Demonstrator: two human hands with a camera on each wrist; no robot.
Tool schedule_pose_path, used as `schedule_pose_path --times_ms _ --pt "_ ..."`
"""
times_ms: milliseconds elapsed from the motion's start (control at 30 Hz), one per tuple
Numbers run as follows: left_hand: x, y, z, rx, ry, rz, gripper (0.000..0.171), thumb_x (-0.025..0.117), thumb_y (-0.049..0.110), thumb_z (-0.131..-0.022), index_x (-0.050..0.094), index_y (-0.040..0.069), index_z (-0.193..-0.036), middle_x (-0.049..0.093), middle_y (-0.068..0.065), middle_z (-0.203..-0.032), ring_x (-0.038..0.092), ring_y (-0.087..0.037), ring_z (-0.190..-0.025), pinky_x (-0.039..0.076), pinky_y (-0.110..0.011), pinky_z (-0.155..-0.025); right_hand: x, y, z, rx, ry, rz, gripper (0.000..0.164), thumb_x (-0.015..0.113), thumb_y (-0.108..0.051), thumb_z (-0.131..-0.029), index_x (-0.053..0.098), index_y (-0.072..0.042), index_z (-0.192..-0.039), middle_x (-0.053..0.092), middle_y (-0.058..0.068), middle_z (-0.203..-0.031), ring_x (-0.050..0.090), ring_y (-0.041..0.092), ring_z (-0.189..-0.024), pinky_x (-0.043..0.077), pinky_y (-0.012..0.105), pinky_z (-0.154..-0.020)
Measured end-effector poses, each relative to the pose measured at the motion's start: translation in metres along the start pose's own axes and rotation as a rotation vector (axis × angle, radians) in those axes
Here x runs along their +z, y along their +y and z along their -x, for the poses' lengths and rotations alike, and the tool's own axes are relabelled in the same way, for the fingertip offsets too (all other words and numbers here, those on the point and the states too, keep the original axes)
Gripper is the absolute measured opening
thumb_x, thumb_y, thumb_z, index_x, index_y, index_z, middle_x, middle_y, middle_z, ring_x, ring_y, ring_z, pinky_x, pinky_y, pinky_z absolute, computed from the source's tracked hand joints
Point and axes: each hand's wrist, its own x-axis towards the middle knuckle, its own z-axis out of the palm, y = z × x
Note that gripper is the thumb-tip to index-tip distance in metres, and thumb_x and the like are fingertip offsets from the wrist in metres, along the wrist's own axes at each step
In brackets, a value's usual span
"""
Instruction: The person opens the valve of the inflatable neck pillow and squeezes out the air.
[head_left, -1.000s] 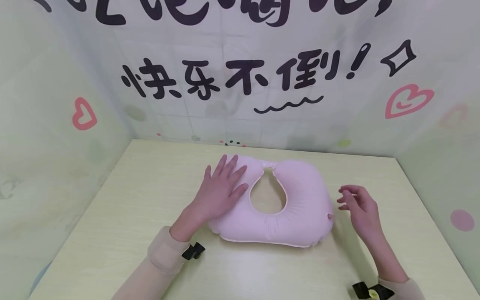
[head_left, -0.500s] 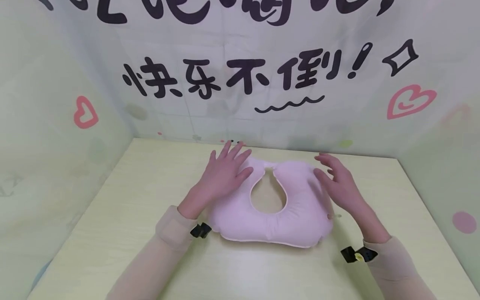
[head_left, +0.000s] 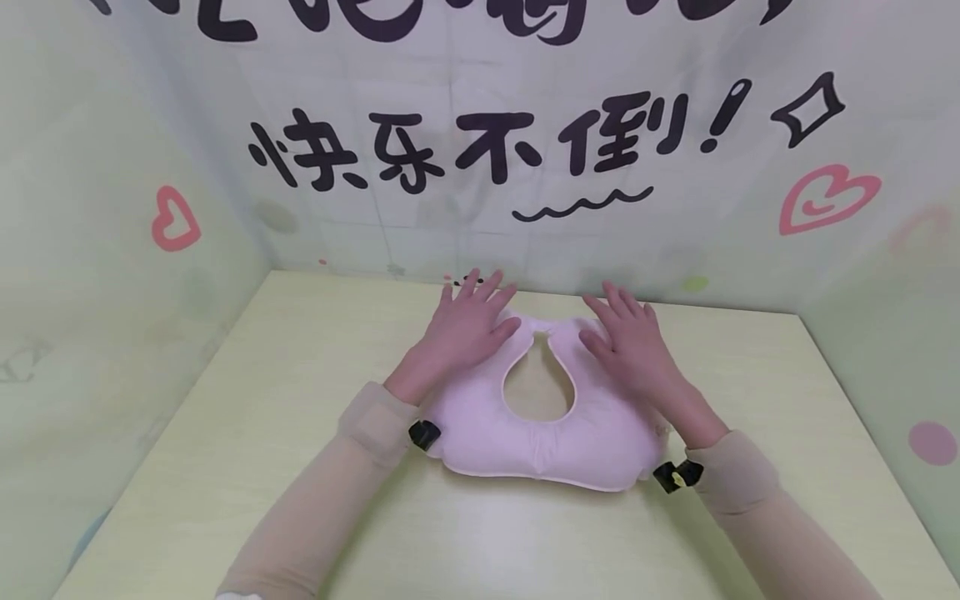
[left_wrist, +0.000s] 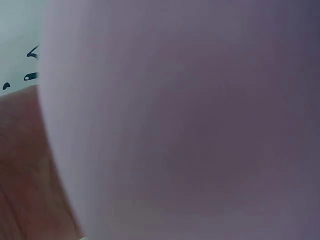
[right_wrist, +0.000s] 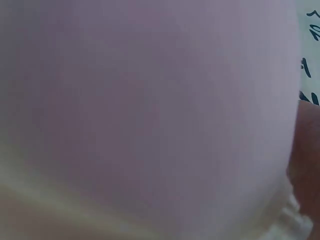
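A puffed-up pink U-shaped neck pillow (head_left: 540,450) lies on the table, its narrow opening toward the back wall. My left hand (head_left: 467,329) lies over its left arm, fingers spread and pointing to the wall. Over the right arm of the pillow my right hand (head_left: 630,342) lies the same way, fingers straight and thumb toward the middle hole. In the left wrist view the pillow (left_wrist: 175,120) fills most of the picture, with part of the palm (left_wrist: 25,165) at the left edge. The right wrist view is likewise filled by the pillow (right_wrist: 160,115).
The pale wooden table (head_left: 487,550) meets a printed cloth wall (head_left: 420,233) at the back, close beyond the fingertips. Cloth walls also stand to the left and right. A black wrist camera (head_left: 426,434) sits at the left cuff, another camera (head_left: 677,476) at the right.
My right hand has come from beside the pillow up and left onto its right arm, its fingers straightening. The left hand has slid forward and slightly right over the left arm.
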Motion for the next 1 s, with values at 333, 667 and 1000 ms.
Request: schedule_pose_path --times_ms 333,667,1000 --pt "0.017 -0.001 -0.006 -0.036 -0.057 -0.007 0.057 0.048 0.043 -0.107 0.043 0.018 -0.158 0.030 -0.012 -0.166 0.021 -0.039 -0.153 0.023 -0.069 -0.114 0.012 0.004 0.000 0.040 -0.005 0.044 0.055 0.055 -0.025 -0.105 0.044 0.003 -0.152 0.026 0.033 -0.161 0.025 0.052 -0.147 0.022 0.068 -0.114" --pt "0.028 -0.009 -0.003 -0.056 -0.066 0.009 0.054 0.047 0.042 -0.107 0.049 0.014 -0.153 0.035 -0.013 -0.163 0.032 -0.042 -0.147 0.033 -0.066 -0.109 0.023 0.007 0.002 0.040 -0.061 -0.036 0.049 0.053 -0.025 -0.107 0.050 0.004 -0.147 0.038 0.030 -0.156 0.031 0.050 -0.144 0.024 0.063 -0.116" --pt "0.037 -0.013 -0.002 -0.054 -0.050 0.033 0.054 0.045 0.043 -0.108 0.050 0.013 -0.152 0.046 -0.014 -0.153 0.042 -0.041 -0.138 0.040 -0.062 -0.101 0.030 0.012 0.003 0.026 -0.052 -0.027 0.047 0.055 -0.024 -0.105 0.054 0.006 -0.142 0.048 0.031 -0.147 0.040 0.051 -0.138 0.030 0.061 -0.114"
